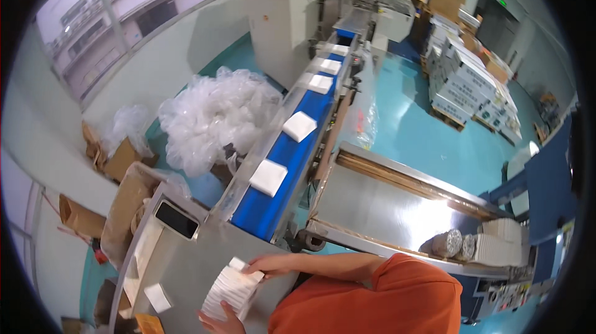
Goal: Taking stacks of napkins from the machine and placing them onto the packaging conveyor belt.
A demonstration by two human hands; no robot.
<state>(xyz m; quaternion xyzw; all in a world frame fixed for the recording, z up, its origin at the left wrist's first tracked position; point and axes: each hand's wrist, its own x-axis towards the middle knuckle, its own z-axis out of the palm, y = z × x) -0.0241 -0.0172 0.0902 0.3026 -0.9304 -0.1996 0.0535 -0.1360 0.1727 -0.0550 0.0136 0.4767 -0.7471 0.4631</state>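
Observation:
A row of thin white square packs (227, 289), which look like folded tissue or napkins, stands pressed together on the grey metal table (214, 248). At its far right end my right hand (271, 264) grips the packs with bent fingers. My left hand (222, 320) holds the near end, thumb and fingers spread around it. One loose white pack (158, 297) lies to the left of the row. Beyond the table, more white packs (269, 177) sit spaced out along a blue conveyor belt (256, 212).
A phone (177, 219) lies at the table's left edge, with an orange packet (149, 323) near the lower edge. Bagged clear plastic (217, 117) is heaped left of the conveyor. On the right, a metal-topped bench (385, 200) holds wrapped rolls (447, 244) and stacked white packs (496, 244).

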